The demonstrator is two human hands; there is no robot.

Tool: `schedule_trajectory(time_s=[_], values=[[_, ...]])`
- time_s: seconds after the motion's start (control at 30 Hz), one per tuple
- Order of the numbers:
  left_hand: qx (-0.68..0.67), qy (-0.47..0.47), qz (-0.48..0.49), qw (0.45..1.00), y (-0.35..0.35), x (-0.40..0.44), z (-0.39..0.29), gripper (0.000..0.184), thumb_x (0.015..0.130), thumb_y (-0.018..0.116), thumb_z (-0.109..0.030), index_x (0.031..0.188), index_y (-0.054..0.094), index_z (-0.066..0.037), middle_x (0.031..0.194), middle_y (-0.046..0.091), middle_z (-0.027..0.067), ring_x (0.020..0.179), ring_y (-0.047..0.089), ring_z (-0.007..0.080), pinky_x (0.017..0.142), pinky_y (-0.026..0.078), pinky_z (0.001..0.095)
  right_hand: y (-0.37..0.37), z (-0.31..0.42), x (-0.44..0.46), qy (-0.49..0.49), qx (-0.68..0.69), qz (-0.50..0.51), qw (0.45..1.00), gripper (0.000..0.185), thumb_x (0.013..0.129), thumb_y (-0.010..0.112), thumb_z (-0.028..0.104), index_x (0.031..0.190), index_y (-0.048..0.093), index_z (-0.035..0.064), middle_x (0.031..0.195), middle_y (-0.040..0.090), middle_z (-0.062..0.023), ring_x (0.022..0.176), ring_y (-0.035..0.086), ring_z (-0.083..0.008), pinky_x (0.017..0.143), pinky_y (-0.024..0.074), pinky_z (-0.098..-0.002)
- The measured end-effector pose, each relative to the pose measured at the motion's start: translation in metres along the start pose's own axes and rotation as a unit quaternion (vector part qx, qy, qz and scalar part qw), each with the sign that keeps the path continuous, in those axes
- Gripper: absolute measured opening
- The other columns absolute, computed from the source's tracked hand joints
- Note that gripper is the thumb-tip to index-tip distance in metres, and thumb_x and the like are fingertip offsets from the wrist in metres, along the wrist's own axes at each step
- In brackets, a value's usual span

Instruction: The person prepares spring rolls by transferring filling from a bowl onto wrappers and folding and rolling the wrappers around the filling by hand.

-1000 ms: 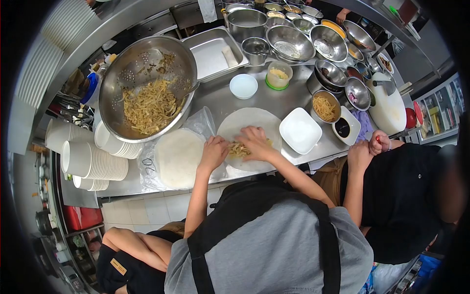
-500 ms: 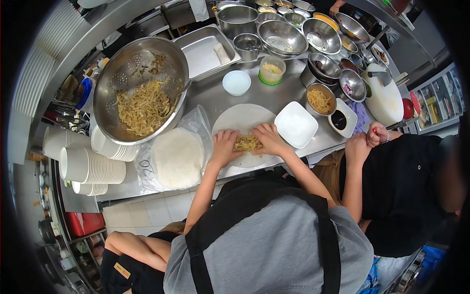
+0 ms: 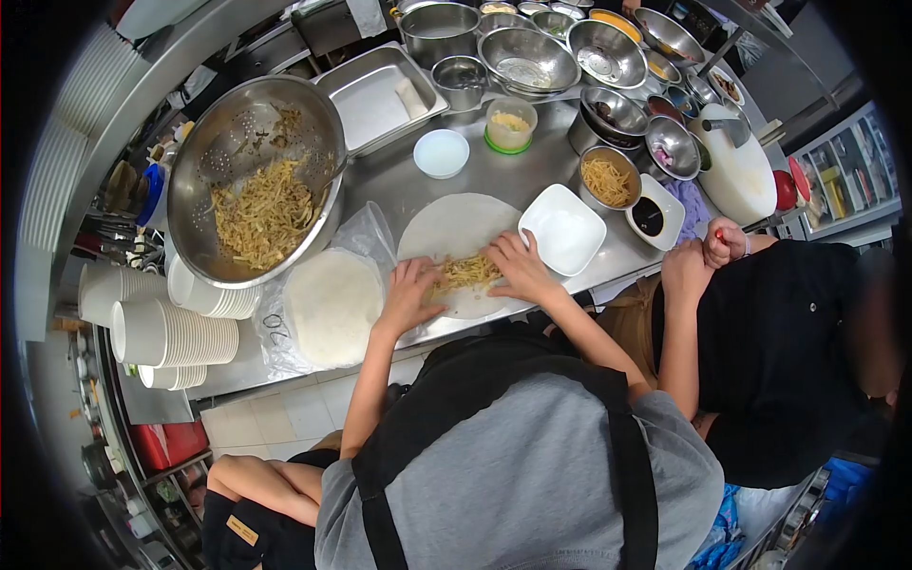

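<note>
A round pale wrapper [image 3: 465, 217] lies on the steel counter, with a strip of shredded filling [image 3: 467, 273] across its lower half. At the left end of the strip is my left hand [image 3: 412, 296], its fingers spread, touching the wrapper's edge area. My right hand [image 3: 522, 270] is at the right end, fingers apart, fingertips near the filling. A stack of similar wrappers [image 3: 332, 306] rests on a plastic bag to the left. Just right of the wrapper stands a white square bowl [image 3: 562, 230].
A large colander [image 3: 261, 180] of shredded filling stands at the left, above stacked paper bowls [image 3: 180, 332]. Behind are a steel tray [image 3: 366, 100], a small pale bowl [image 3: 441, 153] and several metal bowls. Two people are close by, one at each side.
My hands first came to both ends of the filling, then moved slightly apart. The filling now forms a more visible strip. The whole view has shifted a little.
</note>
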State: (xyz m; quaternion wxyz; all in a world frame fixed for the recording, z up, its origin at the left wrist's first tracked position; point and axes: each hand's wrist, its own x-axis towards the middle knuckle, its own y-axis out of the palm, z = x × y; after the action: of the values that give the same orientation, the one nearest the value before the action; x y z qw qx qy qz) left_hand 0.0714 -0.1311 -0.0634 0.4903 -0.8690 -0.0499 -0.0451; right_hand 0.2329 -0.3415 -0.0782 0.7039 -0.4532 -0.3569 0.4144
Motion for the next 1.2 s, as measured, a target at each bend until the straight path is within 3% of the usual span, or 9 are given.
schedule_trajectory(time_s=[0.27,0.53,0.73,0.83,1.07,1.2], values=[[0.062,0.075,-0.037,0.995,0.022,0.001,0.007,0.029,0.065,0.076,-0.021,0.089,0.061,-0.013,0.123,0.046,0.0075,0.116,0.039,0.0308,0.097,0.031,0.0448,-0.002,-0.005,0.004,-0.038,-0.049,-0.061,0.996,0.065,0.058,0.08,0.027,0.114,0.053,0.0132,0.118,0.048,-0.009,0.124,0.037,-0.0286,0.105,0.0176,-0.0571],[0.024,0.105,-0.004,0.994,0.008,0.009,-0.01,0.018,0.067,0.072,-0.017,0.083,0.067,-0.01,0.12,0.049,0.0085,0.116,0.04,0.0309,0.098,0.031,0.045,0.006,-0.004,0.012,-0.03,-0.055,0.008,0.998,0.059,0.059,0.079,0.033,0.109,0.059,0.0092,0.107,0.054,-0.007,0.119,0.041,-0.0259,0.107,0.0104,-0.0635],[0.071,0.079,-0.046,0.993,0.025,0.012,-0.008,0.035,0.066,0.075,-0.019,0.098,0.063,-0.011,0.117,0.048,0.0096,0.116,0.039,0.03,0.096,0.031,0.0447,0.017,0.002,0.028,-0.06,-0.074,0.016,0.995,0.051,0.057,0.079,0.031,0.101,0.063,0.0091,0.105,0.055,-0.0056,0.117,0.042,-0.0254,0.107,0.0098,-0.0656],[0.05,-0.008,-0.087,0.995,0.026,0.026,-0.024,0.046,0.063,0.077,-0.023,0.103,0.06,-0.009,0.114,0.049,0.0093,0.115,0.039,0.0295,0.096,0.031,0.0445,-0.001,0.008,0.024,-0.061,-0.054,-0.028,0.996,0.047,0.056,0.079,0.027,0.098,0.065,0.0088,0.102,0.056,-0.0049,0.116,0.043,-0.025,0.106,0.0103,-0.0663],[0.126,-0.033,-0.036,0.991,0.051,0.043,-0.02,0.065,0.058,0.081,-0.034,0.114,0.057,-0.01,0.113,0.05,0.007,0.115,0.039,0.0282,0.099,0.025,0.0506,0.003,-0.01,0.019,-0.044,-0.098,0.012,0.994,0.051,0.054,0.08,0.025,0.1,0.065,0.0092,0.098,0.057,-0.002,0.114,0.044,-0.024,0.107,0.0079,-0.0674],[0.107,-0.053,-0.024,0.993,0.034,0.04,-0.029,0.065,0.057,0.081,-0.031,0.114,0.059,-0.01,0.115,0.052,0.0064,0.116,0.039,0.0277,0.101,0.024,0.0507,-0.001,-0.004,0.021,-0.034,-0.079,-0.008,0.996,0.038,0.056,0.079,0.022,0.091,0.067,0.0101,0.095,0.057,-0.0001,0.112,0.045,-0.0228,0.106,0.0059,-0.0686]])
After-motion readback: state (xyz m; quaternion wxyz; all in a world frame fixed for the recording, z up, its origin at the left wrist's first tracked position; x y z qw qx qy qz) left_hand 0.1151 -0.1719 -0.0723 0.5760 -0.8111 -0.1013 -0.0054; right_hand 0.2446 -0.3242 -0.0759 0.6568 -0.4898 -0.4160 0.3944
